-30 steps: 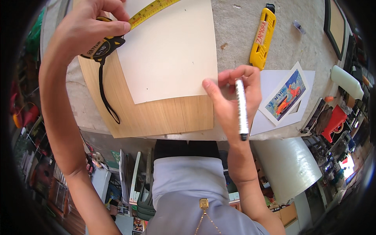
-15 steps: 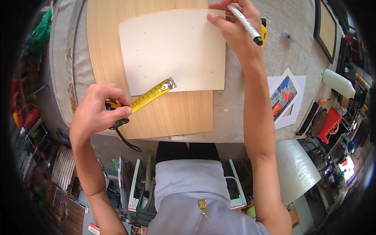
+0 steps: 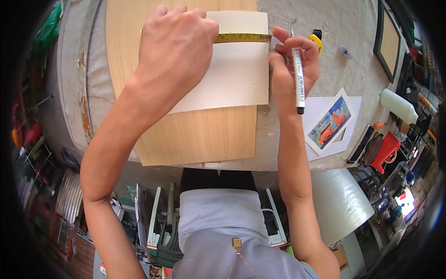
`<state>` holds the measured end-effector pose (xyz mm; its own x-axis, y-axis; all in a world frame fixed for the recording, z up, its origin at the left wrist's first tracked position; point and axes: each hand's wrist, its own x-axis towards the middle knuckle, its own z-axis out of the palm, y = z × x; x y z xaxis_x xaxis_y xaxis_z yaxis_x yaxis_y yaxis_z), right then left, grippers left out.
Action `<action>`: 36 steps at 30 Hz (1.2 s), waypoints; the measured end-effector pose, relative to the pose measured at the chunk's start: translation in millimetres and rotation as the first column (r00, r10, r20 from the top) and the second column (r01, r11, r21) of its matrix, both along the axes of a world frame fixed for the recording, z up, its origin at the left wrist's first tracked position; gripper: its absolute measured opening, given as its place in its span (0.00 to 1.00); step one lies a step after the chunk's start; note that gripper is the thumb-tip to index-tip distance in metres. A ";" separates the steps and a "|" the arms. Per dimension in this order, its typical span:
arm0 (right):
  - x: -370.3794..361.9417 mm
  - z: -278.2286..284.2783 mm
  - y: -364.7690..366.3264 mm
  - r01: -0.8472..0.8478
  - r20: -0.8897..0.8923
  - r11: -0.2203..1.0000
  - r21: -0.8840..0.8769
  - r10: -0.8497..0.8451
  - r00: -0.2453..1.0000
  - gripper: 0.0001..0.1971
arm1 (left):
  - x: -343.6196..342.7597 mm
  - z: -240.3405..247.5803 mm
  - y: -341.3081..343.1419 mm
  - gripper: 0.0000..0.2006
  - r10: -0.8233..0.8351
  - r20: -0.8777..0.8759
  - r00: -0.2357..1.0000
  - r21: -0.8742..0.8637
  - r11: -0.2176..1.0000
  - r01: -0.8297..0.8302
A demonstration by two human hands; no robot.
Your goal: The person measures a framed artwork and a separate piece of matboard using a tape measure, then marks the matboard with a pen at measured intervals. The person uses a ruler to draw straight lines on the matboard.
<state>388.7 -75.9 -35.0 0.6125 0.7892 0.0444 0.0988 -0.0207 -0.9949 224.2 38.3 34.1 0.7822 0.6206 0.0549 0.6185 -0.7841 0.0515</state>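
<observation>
A cream-white card (image 3: 239,76) lies on a light wood-grain board (image 3: 200,139), with a few small dark marks on it. My left hand (image 3: 179,49) is closed over the card's left part, around a tape measure whose case is hidden beneath it. From that hand the yellow tape blade (image 3: 239,38) runs across the card's upper part to its right edge. Just past that edge, my right hand (image 3: 297,69) has its thumb and fingers close to the blade's end hook. It also grips a white marker pen (image 3: 298,81), black end toward the wrist.
Beyond my right hand lies a yellow-and-black tool (image 3: 317,39), partly hidden. A small purplish item (image 3: 345,51) and a colourful picture in a white mat (image 3: 331,122) lie on the worn table. Farther right are a black frame (image 3: 389,42) and a white bottle (image 3: 398,106).
My left hand has carried the tape measure up and over the card, and the blade now reaches the right edge. My right hand has come down slightly from the top right corner, still with the marker pen.
</observation>
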 end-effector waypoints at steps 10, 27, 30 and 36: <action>0.3 -15.7 -1.8 -0.025 0.186 0.999 0.044 0.017 0.982 0.13 | 8.5 -1.6 1.0 0.04 -0.043 -0.101 0.994 -0.013 0.999 0.042; 5.9 0.3 5.2 -0.053 -0.170 0.986 0.158 0.080 0.982 0.13 | 4.6 -6.0 3.2 0.02 -0.057 -0.066 0.996 0.009 0.998 0.057; 4.3 6.6 7.8 -0.018 -0.252 0.995 0.094 0.042 0.967 0.09 | 5.0 -5.0 2.8 0.02 -0.043 -0.076 0.996 -0.006 0.999 0.043; 6.7 -0.7 7.8 -0.183 0.033 0.981 0.070 0.181 0.983 0.16 | 5.9 -4.0 1.4 0.02 -0.011 -0.092 0.996 -0.026 1.000 0.009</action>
